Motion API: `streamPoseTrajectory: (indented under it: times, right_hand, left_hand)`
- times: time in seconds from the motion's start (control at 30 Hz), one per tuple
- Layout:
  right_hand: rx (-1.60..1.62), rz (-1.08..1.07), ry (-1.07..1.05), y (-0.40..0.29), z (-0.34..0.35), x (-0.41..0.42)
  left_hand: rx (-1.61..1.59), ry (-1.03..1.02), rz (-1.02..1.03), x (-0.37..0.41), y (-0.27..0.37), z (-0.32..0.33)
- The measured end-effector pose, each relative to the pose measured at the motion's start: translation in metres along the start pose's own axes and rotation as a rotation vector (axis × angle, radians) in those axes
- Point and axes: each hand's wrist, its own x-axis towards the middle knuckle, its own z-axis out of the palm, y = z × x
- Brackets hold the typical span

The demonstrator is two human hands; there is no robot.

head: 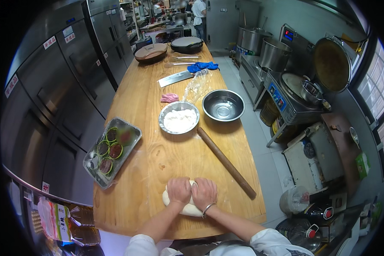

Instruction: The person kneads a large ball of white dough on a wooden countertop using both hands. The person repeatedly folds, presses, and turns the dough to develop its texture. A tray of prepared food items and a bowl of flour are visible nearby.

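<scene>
A lump of pale dough [192, 209] lies on the wooden worktop near its front edge. Both of my hands press on it side by side, my left hand [179, 191] on its left part and my right hand [204, 192] on its right, fingers curled over the top. A bracelet circles my right wrist. To the right of the hands, a wooden rolling pin [227, 163] lies slantwise. Beyond them stand a metal bowl of white flour [179, 121] and, to its right, a shiny metal bowl [223, 105] that seems to hold clear liquid.
A film-covered metal tray [136, 128] with round green-rimmed items sits at the left edge. Farther back lie a pink cloth [169, 98], plastic wrap [198, 84], a cleaver [175, 78], a blue cloth [202, 67] and round pans [186, 45]. A person [199, 12] stands in the background.
</scene>
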Motion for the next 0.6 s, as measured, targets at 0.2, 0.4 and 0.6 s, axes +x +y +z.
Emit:
streamPoseTrajectory:
  times: [0.2, 0.4, 0.6]
  right_hand:
    - [-0.053, 0.088, -0.01, 0.01, 0.02, 0.033]
    - [-0.185, 0.122, -0.061, 0.017, 0.026, 0.054]
    - [-0.254, 0.159, -0.119, -0.042, 0.0, -0.002]
  left_hand:
    - [-0.038, -0.09, -0.045, 0.03, -0.012, 0.025]
    - [0.073, -0.146, -0.014, 0.055, -0.014, 0.035]
    - [-0.154, -0.315, 0.068, 0.027, -0.009, -0.029]
